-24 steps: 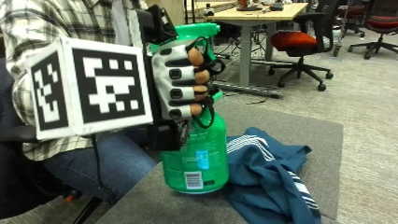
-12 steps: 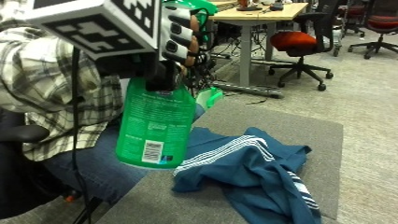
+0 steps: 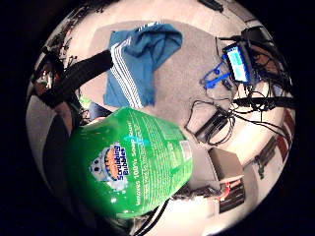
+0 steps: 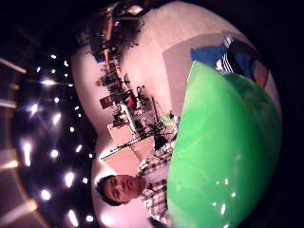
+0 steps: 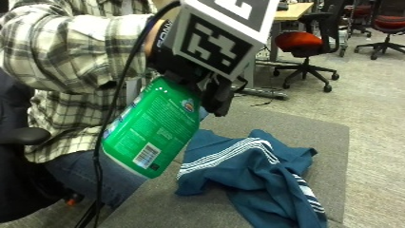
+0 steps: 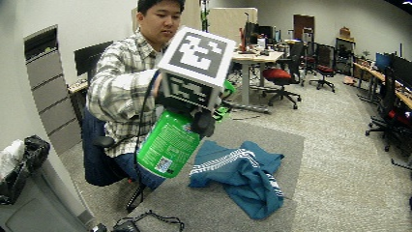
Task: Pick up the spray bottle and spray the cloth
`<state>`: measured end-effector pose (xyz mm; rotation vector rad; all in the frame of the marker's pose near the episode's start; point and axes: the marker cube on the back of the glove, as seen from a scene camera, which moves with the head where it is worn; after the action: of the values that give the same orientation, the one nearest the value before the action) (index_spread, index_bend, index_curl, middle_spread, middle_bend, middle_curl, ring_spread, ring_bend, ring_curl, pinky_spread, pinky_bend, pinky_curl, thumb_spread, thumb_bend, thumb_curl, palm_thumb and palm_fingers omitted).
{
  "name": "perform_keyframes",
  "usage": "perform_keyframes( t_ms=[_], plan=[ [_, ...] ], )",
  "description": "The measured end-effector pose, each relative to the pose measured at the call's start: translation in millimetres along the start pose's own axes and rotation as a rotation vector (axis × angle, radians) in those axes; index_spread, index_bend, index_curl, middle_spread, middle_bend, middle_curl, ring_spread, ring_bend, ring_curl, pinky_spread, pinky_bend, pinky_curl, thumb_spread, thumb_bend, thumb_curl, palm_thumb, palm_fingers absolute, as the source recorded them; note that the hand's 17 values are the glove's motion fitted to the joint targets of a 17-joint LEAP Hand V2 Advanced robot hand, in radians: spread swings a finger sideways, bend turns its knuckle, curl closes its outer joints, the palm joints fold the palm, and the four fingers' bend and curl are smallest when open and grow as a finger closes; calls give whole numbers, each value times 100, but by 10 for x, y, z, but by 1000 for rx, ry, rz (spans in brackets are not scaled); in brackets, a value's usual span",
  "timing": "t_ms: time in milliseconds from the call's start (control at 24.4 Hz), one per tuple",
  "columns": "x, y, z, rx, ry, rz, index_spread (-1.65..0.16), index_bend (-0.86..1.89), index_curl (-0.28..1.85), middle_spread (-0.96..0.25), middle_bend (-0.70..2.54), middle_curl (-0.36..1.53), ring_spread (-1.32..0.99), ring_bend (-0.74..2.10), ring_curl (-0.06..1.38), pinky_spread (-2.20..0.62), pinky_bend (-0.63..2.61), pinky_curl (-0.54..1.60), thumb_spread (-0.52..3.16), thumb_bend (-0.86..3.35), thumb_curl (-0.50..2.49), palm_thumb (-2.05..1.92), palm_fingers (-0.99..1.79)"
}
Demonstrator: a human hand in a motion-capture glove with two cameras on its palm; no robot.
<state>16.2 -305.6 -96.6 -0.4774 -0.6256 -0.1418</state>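
The gloved right hand (image 5: pixel 202 80) grips a green spray bottle (image 5: pixel 155 130) by its neck, with the fingers curled round it. The bottle is lifted clear of the desk (image 5: pixel 316 130) and tilted, so that its base points down toward the person's lap and its head is angled toward the desk. A white label with a barcode shows low on the bottle's side. In the wide outside view the same bottle (image 6: pixel 169 145) hangs over the near left edge of the grey desk (image 6: pixel 286 140), not touching it. The little-finger-side palm view shows the bottle's (image 3: pixel 130 164) rounded body filling much of the picture, with a "Scrubbing Bubbles" label on it. The thumb-side palm view shows the bottle's (image 4: pixel 223 152) smooth green side close to the palm.

To the right of the bottle, a crumpled teal cloth (image 5: pixel 259 178) with white stripes lies on the desk. It sits toward the desk's near edge, below and beside the bottle and apart from it. In the wide outside view the cloth (image 6: pixel 241 176) covers the middle of the desk top. The person wears a plaid shirt (image 5: pixel 70 61) and sits at the desk's left side. An office chair with a red seat (image 5: pixel 307 42) stands on the floor beyond the desk's far right corner.
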Motion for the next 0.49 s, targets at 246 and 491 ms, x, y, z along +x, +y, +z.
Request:
perform_keyframes(
  t_ms=[246, 491],
  plan=[
    [11, -372, 258, -170, 74, 124, -17, 18, 46, -7, 51, 51, -17, 54, 46, -12, 40, 35, 38, -3, 73, 107, 122],
    [86, -605, 389, -230, 80, 237, -17, 18, 47, -7, 51, 52, -17, 54, 47, -12, 39, 36, 38, -3, 74, 107, 122]
  ],
)
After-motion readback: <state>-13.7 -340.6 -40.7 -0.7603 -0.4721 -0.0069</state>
